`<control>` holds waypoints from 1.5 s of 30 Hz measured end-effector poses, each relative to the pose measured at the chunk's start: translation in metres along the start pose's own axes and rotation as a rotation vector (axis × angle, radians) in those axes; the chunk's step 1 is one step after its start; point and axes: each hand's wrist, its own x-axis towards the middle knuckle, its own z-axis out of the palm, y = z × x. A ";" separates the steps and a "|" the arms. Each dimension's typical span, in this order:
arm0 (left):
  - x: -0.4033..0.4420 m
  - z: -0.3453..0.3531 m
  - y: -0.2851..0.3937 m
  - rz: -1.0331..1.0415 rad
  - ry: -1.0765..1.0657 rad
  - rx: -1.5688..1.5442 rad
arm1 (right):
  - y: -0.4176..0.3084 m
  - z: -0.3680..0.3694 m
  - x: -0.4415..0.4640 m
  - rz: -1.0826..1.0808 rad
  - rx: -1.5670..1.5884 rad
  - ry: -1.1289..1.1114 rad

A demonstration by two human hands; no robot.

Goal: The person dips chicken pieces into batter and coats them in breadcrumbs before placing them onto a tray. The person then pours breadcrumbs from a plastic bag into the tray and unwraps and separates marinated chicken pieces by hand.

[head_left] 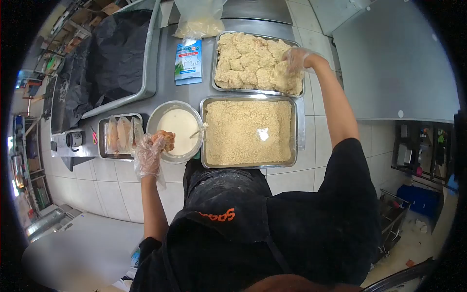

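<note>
My left hand [148, 152], in a clear plastic glove, is closed on an orange-brown piece of marinated meat [168, 139] at the left rim of a bowl of white batter [176, 127]. A utensil handle [195, 133] leans over the bowl's right side. My right hand [297, 59], also gloved, grips a crumb-coated cutlet [287, 75] at the right end of the upper metal tray [259, 91]. Rows of coated cutlets [243, 58] fill that tray. Below it, closer to my body, a metal tray of breadcrumbs [245, 134] has a small bright patch in it.
A small tray [102, 138] with bagged pieces stands left of the bowl, beside red-handled scissors [94, 135]. Behind are a blue-white glove packet [188, 62], a bag of crumbs [198, 24] and a grey bin lined with black plastic [147, 58].
</note>
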 end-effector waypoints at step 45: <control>0.044 0.005 -0.113 0.295 -0.266 0.886 | -0.319 0.240 -0.005 -0.268 0.268 0.426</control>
